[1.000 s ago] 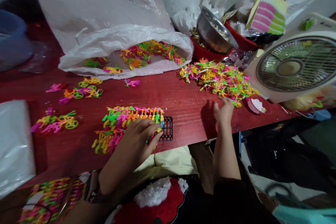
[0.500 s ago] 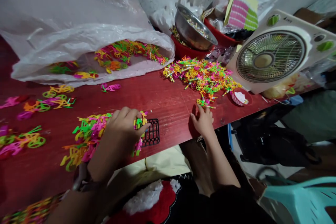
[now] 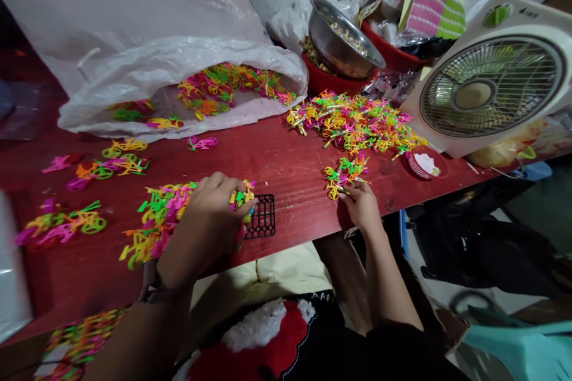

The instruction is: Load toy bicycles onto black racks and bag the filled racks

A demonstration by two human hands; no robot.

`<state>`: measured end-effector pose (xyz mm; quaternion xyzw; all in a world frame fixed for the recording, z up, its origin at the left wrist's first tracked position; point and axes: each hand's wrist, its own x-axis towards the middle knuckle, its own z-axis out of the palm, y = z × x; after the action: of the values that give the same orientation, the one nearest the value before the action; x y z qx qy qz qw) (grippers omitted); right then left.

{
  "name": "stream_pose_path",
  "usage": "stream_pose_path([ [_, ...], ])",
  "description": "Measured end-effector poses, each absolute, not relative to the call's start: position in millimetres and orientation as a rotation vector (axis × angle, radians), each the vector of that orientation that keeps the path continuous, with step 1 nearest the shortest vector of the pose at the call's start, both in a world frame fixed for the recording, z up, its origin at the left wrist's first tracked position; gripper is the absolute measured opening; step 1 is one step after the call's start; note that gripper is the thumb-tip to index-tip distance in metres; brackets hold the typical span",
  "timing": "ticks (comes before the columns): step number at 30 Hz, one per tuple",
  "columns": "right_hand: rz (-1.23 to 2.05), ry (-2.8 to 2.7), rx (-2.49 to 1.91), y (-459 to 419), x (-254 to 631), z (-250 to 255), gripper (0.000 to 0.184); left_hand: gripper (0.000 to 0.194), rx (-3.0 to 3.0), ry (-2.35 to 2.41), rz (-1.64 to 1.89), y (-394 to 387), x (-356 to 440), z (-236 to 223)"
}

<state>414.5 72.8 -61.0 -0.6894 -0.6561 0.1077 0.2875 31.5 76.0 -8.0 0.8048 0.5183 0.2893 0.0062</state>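
Note:
My left hand (image 3: 213, 212) is curled over a row of small neon plastic bicycle toys (image 3: 156, 217) stacked on the red table (image 3: 286, 161), fingers pressing the row's right end against a black plastic grid (image 3: 261, 223). My right hand (image 3: 361, 202) rests near the table's front edge, its fingers pinching a small clump of neon pieces (image 3: 342, 174) pulled off the big loose heap (image 3: 357, 125).
A large white plastic bag (image 3: 147, 41) lies open with more toys spilling out. Loose toy bicycles (image 3: 107, 164) lie at the left. A steel bowl (image 3: 342, 38) in a red basin, a box fan (image 3: 491, 92) and a small red cup (image 3: 424, 164) stand at the right.
My right hand drew back from the big heap toward the table edge, dragging a small clump of pieces with it. My left hand stayed clamped on the stacked row.

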Motion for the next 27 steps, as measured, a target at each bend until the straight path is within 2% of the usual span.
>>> stream_pose_path([
  [4, 0.390, -1.880, -1.635, 60, 392, -60, 0.032, 0.023, 2.412, 1.520, 0.846, 64, 25, 11],
  [8, 0.420, -1.784, -1.639, 61, 380, -58, 0.027, 0.024, 2.410, 1.484, 0.832, 47, 16, 18],
  [12, 0.775, -1.573, -1.541, 69, 371, -56, 0.035, 0.012, 2.458, 1.405, 1.004, 33, 10, 6],
  [15, 1.052, -1.406, -1.425, 75, 361, -54, 0.039, 0.017, 2.475, 1.362, 1.004, 28, 11, -1],
  [18, 1.159, -1.238, -1.339, 81, 352, -51, 0.040, 0.018, 2.532, 1.393, 0.927, 28, 15, -3],
  [21, 1.106, -1.127, -1.292, 87, 351, -46, 0.040, 0.014, 2.608, 1.472, 0.797, 29, 21, -2],
  [25, 0.709, -1.150, -1.383, 94, 361, -41, 0.043, 0.014, 2.632, 1.502, 0.701, 30, 23, -4],
  [27, 0.626, -1.171, -1.418, 96, 369, -41, 0.046, 0.013, 2.625, 1.503, 0.712, 30, 24, -5],
])
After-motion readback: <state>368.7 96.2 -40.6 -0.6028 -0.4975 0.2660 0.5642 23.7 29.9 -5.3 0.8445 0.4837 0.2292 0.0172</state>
